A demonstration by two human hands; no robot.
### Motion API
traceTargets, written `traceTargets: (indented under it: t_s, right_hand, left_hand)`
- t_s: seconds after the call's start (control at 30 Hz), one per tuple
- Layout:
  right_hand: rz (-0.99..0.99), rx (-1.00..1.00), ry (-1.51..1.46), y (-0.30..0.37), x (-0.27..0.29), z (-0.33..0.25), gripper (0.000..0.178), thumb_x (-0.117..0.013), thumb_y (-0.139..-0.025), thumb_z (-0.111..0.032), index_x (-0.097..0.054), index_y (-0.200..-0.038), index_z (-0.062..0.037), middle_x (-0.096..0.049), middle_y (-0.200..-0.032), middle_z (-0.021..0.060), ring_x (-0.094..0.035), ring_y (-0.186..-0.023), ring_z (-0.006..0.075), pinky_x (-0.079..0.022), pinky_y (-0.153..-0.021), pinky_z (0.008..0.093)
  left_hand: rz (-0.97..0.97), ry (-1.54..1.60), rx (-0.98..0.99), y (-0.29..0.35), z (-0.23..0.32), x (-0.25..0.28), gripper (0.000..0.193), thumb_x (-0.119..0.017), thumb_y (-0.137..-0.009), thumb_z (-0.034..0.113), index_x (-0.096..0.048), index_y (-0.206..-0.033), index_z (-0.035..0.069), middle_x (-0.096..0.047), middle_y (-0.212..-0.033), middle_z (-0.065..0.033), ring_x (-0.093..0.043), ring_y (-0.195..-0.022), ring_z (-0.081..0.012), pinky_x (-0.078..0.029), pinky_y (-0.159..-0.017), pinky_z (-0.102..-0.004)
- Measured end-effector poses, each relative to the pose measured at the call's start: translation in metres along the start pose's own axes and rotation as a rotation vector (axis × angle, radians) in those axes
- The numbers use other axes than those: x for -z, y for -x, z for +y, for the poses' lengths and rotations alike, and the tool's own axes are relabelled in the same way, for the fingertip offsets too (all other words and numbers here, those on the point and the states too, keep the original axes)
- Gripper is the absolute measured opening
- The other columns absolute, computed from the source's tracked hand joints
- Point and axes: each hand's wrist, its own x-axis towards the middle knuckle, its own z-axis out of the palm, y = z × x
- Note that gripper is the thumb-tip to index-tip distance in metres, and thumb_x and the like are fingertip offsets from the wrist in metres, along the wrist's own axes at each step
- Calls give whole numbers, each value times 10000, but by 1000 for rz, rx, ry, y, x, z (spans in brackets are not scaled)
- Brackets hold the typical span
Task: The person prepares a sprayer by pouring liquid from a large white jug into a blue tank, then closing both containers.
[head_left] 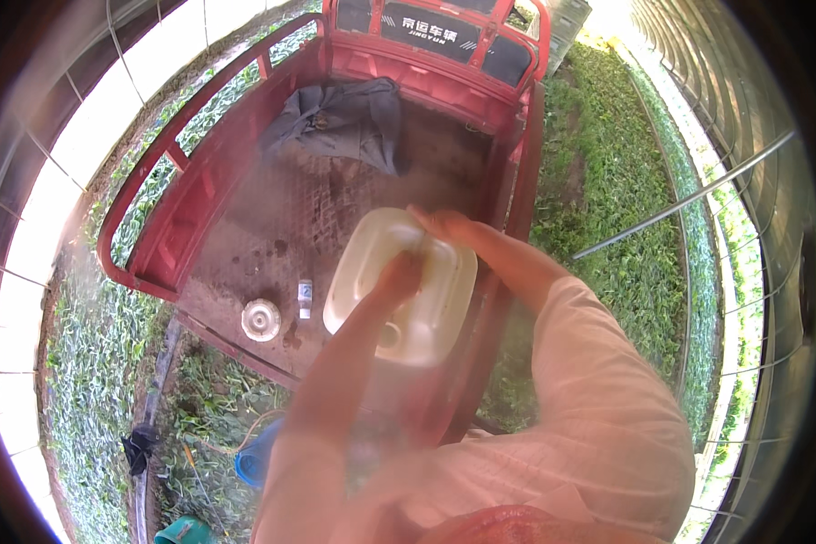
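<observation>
A yellowish-white plastic jerrycan (444, 313) rests on the red cargo bed (213, 263), its round mouth facing me and uncovered. My left hand (401, 276) is closed around the handle in the middle of the can. At the can's far edge, my right hand (442, 227) grips the corner, with its fingers partly hidden. To the left of the can stands a small white bottle (305, 299) with a blue label. Beside that bottle lies a round white screw cap (261, 320).
Crumpled dark grey cloth (344, 122) lies at the bed's far end. A red side rail (140, 195) borders the left. Green plants (598, 172) grow on both sides. A metal pole (684, 195) slants at right. Below are a blue bucket (258, 456) and green container (183, 530).
</observation>
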Motion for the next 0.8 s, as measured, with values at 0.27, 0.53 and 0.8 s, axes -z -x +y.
traceTargets:
  t_s: [0.27,0.53,0.8]
  right_hand:
    - [-23,-53,52,-13,-47,40,1007,-102,-828,-769,-669,-989,48,-622,-1019,280,-560,-1063,397,-378,-957,418]
    - [-66,-1,83,19,-38,17,1051,-82,-803,-804,-676,-918,56,-642,-951,263,-580,-1044,360,-382,-950,401]
    - [-17,136,138,17,-49,-23,1055,-136,-811,-798,-607,-1080,107,-586,-1098,320,-501,-1174,401,-361,-1001,391]
  left_hand:
    - [-258,-955,-309,2,-24,9,300,-616,-773,120,-611,-1013,-60,-645,-842,-232,-643,-819,-381,-503,-741,-433]
    - [32,-785,-328,41,-32,-11,201,-528,-784,90,-657,-882,-27,-654,-826,-210,-650,-806,-354,-512,-719,-444]
    - [96,-654,-153,80,-17,7,259,-490,-837,149,-679,-987,55,-661,-936,-190,-636,-896,-355,-505,-772,-434]
